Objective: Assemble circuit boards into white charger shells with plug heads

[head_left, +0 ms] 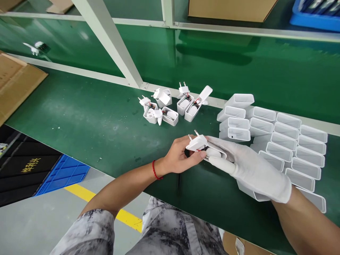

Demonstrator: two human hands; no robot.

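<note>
Both my hands hold one white plug-in device (214, 152) above the front of the green bench. My bare left hand (180, 154) grips its left end, thumb on top, beside the two-pin plug (197, 143). A bit of red wire shows under that plug. My right hand (244, 161), in a white glove, is wrapped round the device's open white casing from the right. A rounded white part lies inside the casing. Behind my hands stand several similar open white units (184, 104) with plugs and wires showing.
Rows of open, empty white casings (285, 131) stand on the right of the green bench (106, 117). A pale metal post (111, 39) rises at the back. Cardboard (21, 81) lies at the left, above black crates (23, 166). A blue tray (313, 17) sits on the upper shelf.
</note>
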